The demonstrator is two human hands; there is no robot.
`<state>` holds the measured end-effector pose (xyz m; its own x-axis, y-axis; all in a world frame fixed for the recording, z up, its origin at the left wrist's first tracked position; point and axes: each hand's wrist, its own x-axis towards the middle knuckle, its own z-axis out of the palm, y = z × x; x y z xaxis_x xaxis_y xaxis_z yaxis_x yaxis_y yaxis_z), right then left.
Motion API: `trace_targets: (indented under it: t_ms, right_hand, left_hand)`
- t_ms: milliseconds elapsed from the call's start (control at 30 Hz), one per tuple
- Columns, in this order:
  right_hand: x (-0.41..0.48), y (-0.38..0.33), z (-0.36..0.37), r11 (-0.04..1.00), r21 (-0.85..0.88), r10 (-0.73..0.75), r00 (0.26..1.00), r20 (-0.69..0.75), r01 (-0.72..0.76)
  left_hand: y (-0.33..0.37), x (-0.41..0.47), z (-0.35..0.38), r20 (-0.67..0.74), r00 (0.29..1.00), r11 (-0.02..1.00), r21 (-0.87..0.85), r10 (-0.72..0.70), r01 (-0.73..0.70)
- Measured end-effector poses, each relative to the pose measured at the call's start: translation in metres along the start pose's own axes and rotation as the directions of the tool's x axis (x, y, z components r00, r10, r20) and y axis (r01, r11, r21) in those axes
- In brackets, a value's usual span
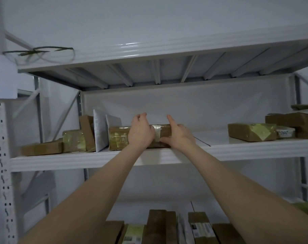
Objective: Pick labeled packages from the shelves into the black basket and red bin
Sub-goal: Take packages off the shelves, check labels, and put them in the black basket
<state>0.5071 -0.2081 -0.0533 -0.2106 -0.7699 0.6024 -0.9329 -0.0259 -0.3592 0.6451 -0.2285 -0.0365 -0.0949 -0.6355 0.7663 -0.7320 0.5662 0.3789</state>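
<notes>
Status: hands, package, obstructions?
Hands: left hand and right hand touch package front, fingers raised above its top, no grip yet. Package flat on shelf. White mailers lean close on its left.

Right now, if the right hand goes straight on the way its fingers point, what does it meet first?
The right hand points over the brown taped cardboard package, so it would probably meet the white back panel first; depth is unclear.
</notes>
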Motion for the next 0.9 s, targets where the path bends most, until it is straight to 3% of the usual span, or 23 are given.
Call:
trace_targets:
  t_ms: [167, 333, 467, 633, 767, 900]
  right_hand:
    - [0.012, 0.006, 0.001, 0.999, -0.036, -0.028, 1.000, -0.005, 0.028]
    - [0.001, 0.020, -0.005, 0.997, -0.047, -0.065, 0.992, -0.105, 0.060]
    - [-0.016, 0.046, -0.024, 0.985, 0.158, -0.046, 0.985, -0.168, 0.073]
    - [-0.025, 0.064, -0.058, 0.931, 0.360, 0.133, 0.979, -0.156, -0.069]
    - [-0.035, 0.080, -0.075, 0.796, 0.570, 0.290, 0.955, -0.067, -0.202]
    - [-0.053, 0.089, -0.083, 0.648, 0.708, 0.301, 0.948, 0.102, -0.282]
  left_hand:
    - [0.008, 0.009, 0.008, 0.032, 0.998, 0.997, -0.040, -0.061, 0.062]
    - [0.025, 0.008, 0.013, 0.157, 0.944, 0.923, -0.216, -0.289, 0.318]
    - [0.039, 0.001, 0.013, 0.226, 0.888, 0.800, -0.387, -0.400, 0.459]
    - [0.065, -0.014, 0.016, 0.390, 0.829, 0.589, -0.583, -0.401, 0.559]
    - [0.084, -0.028, 0.017, 0.387, 0.845, 0.584, -0.611, -0.369, 0.534]
    - [0.094, -0.044, 0.015, 0.405, 0.842, 0.564, -0.626, -0.356, 0.539]
